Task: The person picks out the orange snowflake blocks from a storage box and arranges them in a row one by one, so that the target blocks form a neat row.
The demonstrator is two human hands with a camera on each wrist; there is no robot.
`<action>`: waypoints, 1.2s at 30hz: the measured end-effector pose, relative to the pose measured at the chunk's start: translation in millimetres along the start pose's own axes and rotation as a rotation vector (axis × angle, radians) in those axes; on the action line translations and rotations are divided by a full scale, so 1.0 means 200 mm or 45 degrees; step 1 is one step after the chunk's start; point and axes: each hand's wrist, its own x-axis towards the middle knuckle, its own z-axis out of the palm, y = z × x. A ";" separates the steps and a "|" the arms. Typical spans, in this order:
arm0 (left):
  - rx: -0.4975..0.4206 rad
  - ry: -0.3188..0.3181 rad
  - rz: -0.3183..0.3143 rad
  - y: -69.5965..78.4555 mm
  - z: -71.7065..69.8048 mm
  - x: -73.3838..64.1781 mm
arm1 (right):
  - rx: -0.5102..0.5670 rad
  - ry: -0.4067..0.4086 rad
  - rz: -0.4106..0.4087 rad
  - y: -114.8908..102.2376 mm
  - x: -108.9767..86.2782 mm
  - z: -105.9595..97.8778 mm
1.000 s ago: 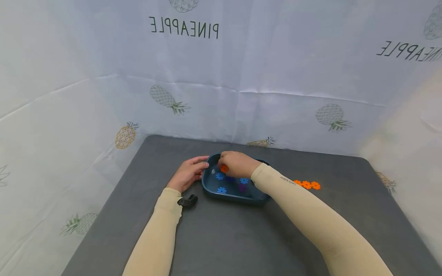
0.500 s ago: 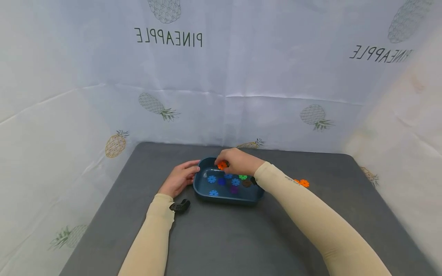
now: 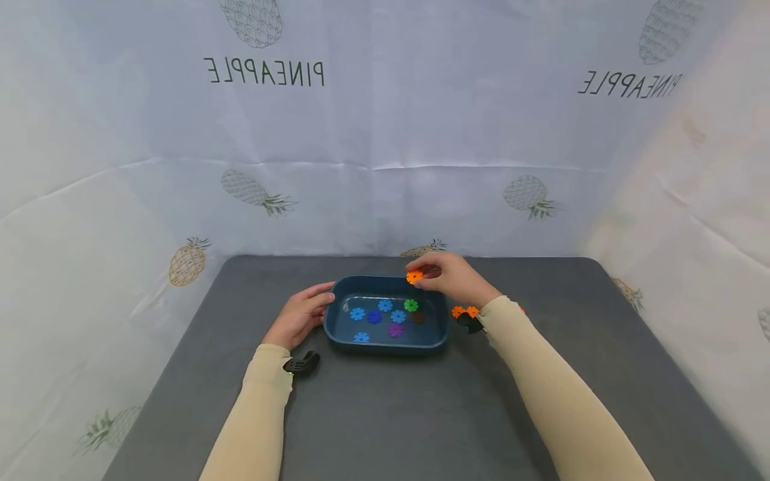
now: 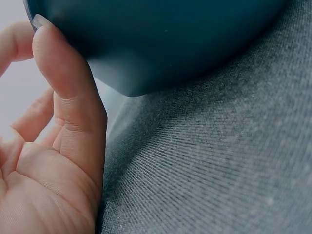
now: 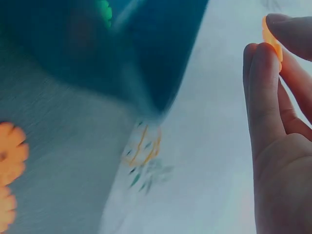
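Note:
A dark blue rectangular tray [image 3: 385,347] stands on the table with several small notched plastic discs inside: blue ones [image 3: 357,314], a green one [image 3: 411,305], a purple one [image 3: 396,330] and a brown one [image 3: 418,317]. At its left end, my left hand [image 3: 299,315] holds the rim, with the thumb [image 4: 66,73] against it. Over the tray's back right corner, my right hand [image 3: 458,277] pinches an orange notched disc [image 3: 414,276] between thumb and fingertips. The right wrist view shows that disc [image 5: 272,41] edge-on.
Right of the tray lies a row of orange discs [image 3: 472,312], partly hidden by the right wrist and its black camera [image 3: 469,323]. The grey table [image 3: 385,414] ends at a white pineapple-print curtain [image 3: 361,200] behind and on both sides.
My right hand has lifted the orange disc and moved right, from inside the tray to above its back right corner, uncovering more discs. The left hand keeps its place on the tray.

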 end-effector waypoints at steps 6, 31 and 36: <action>0.000 0.000 -0.006 -0.01 -0.02 0.00 | 0.079 0.198 0.110 0.22 -0.19 -0.08; -0.016 0.002 -0.032 -0.01 -0.01 -0.02 | -0.274 0.464 0.477 0.74 -0.70 -0.31; 0.003 0.004 -0.035 0.01 0.01 -0.01 | -0.288 0.457 0.495 0.77 -0.71 -0.32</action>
